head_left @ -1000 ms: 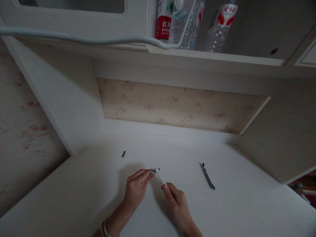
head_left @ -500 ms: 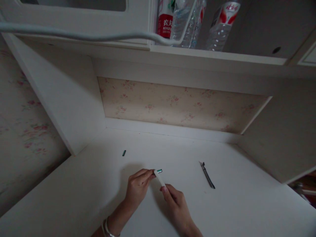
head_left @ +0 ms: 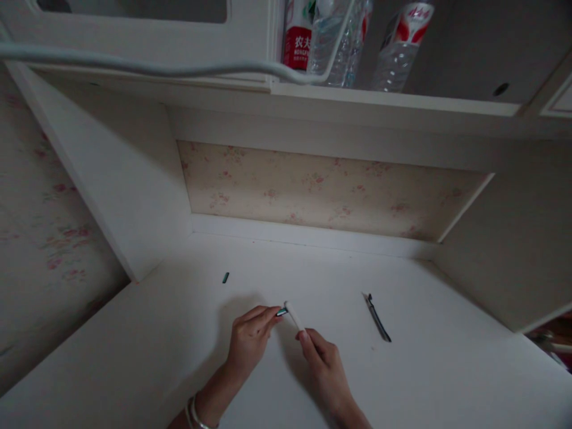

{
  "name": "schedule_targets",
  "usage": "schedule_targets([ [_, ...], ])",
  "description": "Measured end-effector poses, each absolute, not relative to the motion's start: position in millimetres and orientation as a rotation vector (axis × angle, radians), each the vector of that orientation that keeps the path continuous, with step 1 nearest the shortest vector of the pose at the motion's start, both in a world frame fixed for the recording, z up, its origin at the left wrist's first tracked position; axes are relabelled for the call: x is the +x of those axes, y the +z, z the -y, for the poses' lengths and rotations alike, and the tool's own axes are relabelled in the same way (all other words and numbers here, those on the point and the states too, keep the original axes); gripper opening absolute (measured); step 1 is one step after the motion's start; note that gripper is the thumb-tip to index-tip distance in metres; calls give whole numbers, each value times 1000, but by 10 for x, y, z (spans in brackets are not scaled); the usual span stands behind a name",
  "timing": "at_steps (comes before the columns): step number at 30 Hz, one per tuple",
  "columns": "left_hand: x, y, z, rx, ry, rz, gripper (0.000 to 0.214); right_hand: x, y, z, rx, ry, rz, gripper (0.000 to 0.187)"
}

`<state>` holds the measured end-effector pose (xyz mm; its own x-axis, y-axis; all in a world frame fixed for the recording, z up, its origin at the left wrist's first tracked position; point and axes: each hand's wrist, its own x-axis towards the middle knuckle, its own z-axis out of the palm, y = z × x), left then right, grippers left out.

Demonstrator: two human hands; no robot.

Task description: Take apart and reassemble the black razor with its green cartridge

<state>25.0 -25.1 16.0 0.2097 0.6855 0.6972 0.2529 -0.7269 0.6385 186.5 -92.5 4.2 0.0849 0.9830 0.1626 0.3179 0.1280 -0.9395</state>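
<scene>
My left hand (head_left: 252, 333) pinches a small dark razor cartridge (head_left: 281, 311) with a green strip between thumb and fingertips. My right hand (head_left: 319, 357) is closed around the lower part of a slim white razor handle (head_left: 295, 316), which slants up to the left. The handle's top end is right beside the cartridge's right end; whether they touch I cannot tell. Another small dark green piece (head_left: 226, 277), like a cartridge, lies on the table beyond my left hand. To the right of my right hand lies a dark razor handle (head_left: 378, 319) with a small head end.
The white tabletop (head_left: 424, 369) ends at a low back ledge and side panels. Above it, an open shelf (head_left: 460, 53) holds several plastic bottles (head_left: 395, 50). A pale tube-like bar (head_left: 156, 68) crosses in front of the cupboard at the upper left.
The white handle and my right hand have shifted slightly right. The cartridge, which stuck out right past the handle's top, now shows to its left at my left fingertips.
</scene>
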Motion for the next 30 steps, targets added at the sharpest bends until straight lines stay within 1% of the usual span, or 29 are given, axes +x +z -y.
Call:
schedule_targets([
  [7, 231, 112, 242, 2138, 1479, -920, 18, 1838, 47, 944, -1318, 902, 1469, 44],
  [12, 235, 145, 243, 2127, 1526, -902, 18, 1849, 53, 926, -1395, 830, 1376, 46],
  [17, 242, 183, 262, 2136, 1507, -925, 20, 1821, 46, 942, -1320, 900, 1479, 44],
  [23, 240, 172, 254, 2117, 1545, -922, 18, 1830, 48, 945, -1376, 806, 1389, 45],
  [30, 236, 116, 241, 2128, 1515, -928, 19, 1800, 24, 948, -1347, 872, 1430, 44],
])
